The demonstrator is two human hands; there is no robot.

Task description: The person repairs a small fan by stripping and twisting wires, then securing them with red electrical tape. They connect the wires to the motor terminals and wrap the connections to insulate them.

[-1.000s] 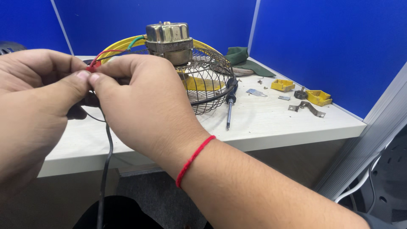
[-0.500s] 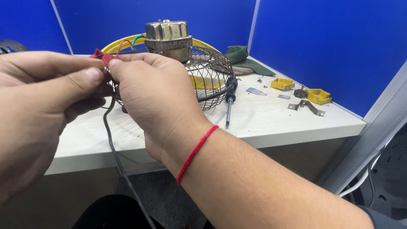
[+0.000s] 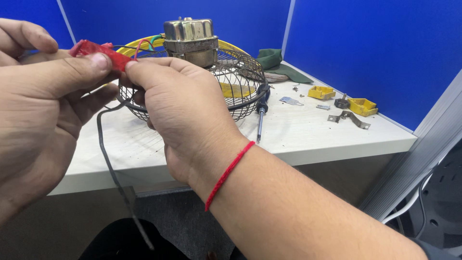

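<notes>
My left hand [image 3: 43, 101] and my right hand [image 3: 180, 108] pinch a small red piece [image 3: 98, 50], like tape or a sleeve wrapped on wires, between thumbs and fingertips. A grey cable [image 3: 115, 178] hangs down from the hands below the table edge. Thin red, green and yellow wires [image 3: 144, 43] run from the red piece toward a metal fan motor [image 3: 190, 38], which sits on top of a dark wire fan guard [image 3: 236, 82] on the white table [image 3: 308, 130], just behind my right hand.
A screwdriver [image 3: 261, 113] leans by the guard. Yellow plastic parts [image 3: 363, 106], a metal bracket [image 3: 349, 118] and small metal bits lie at the right. A green cloth [image 3: 276, 65] lies at the back. Blue partition walls [image 3: 365, 43] surround the table.
Both hands have risen and come nearer the camera with the red piece. The grey cable now hangs lower from the hands.
</notes>
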